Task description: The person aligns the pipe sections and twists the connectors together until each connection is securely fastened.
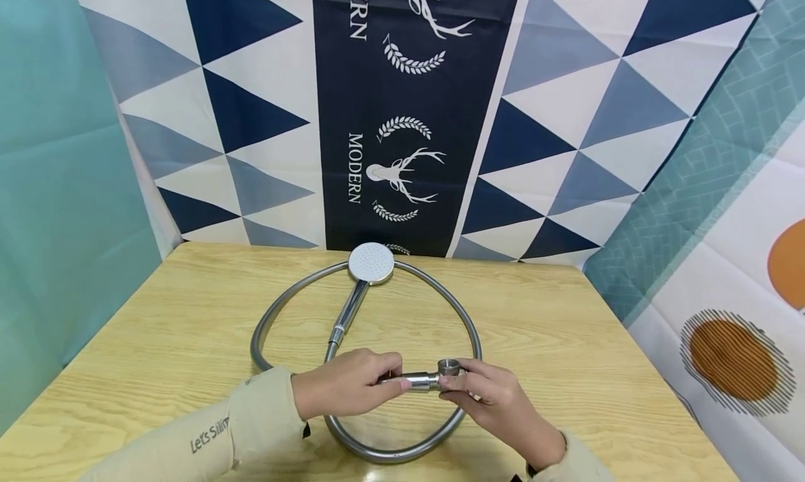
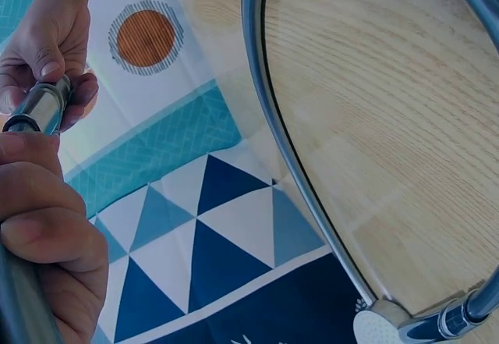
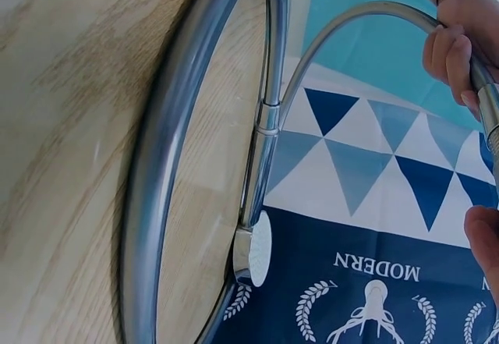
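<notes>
My left hand (image 1: 352, 383) grips the grey shower hose close to its end, where a chrome connector (image 1: 418, 381) sticks out to the right. Beyond the connector is a metal fitting with a round threaded opening (image 1: 448, 364) facing up, which my right hand (image 1: 493, 391) pinches between thumb and fingers. The connector and fitting meet end to end; how tightly they are joined cannot be told. In the left wrist view the connector (image 2: 43, 108) spans the gap between both hands. A chrome shower head (image 1: 371, 263) with a pale round face lies farther back.
The hose (image 1: 390, 455) loops over the wooden table (image 1: 547, 328), around the shower head's handle and under my forearms. Patterned cloth (image 1: 251, 119) hangs behind the table's back edge, with more cloth at both sides.
</notes>
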Action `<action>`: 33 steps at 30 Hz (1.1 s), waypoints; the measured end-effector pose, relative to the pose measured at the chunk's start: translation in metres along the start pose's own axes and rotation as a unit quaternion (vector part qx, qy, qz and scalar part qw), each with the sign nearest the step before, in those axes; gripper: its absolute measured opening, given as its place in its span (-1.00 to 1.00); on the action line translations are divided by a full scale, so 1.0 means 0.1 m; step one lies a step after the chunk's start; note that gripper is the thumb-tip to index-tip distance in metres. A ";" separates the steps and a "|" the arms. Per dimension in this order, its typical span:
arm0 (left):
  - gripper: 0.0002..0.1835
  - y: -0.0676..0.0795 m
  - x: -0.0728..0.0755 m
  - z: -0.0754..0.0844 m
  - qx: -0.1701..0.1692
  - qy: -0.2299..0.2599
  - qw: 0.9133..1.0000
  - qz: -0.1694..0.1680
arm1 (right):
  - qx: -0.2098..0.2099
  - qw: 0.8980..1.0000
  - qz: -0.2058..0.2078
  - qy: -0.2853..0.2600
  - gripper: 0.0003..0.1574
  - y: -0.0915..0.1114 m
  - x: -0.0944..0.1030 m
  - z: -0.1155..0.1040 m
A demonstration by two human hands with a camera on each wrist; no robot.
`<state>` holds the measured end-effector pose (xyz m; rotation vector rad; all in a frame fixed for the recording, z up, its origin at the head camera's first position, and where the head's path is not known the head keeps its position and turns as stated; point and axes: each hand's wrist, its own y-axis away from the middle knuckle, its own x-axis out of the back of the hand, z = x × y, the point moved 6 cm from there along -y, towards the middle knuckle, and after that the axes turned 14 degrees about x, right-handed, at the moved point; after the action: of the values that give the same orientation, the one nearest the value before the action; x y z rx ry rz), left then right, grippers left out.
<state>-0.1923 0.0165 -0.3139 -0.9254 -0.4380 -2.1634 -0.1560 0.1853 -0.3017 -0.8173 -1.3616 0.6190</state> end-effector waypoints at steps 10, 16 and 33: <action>-0.79 0.01 0.02 0.01 -0.025 -0.024 0.999 0.015 | 0.001 1.000 0.003 0.010 -0.72 -0.02 -0.02 0.01; -0.79 0.00 0.06 0.01 -0.031 -0.023 0.999 0.021 | 0.000 1.000 0.005 0.012 -0.72 -0.02 -0.02 0.02; -0.65 -0.05 0.03 0.00 0.015 -0.014 1.000 -0.009 | 0.000 1.000 0.003 0.009 -0.71 -0.03 -0.04 0.05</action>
<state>-0.1970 0.0183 -0.3122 -0.9403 -0.4921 -2.1560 -0.1621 0.1813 -0.3019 -0.8263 -1.3430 0.6155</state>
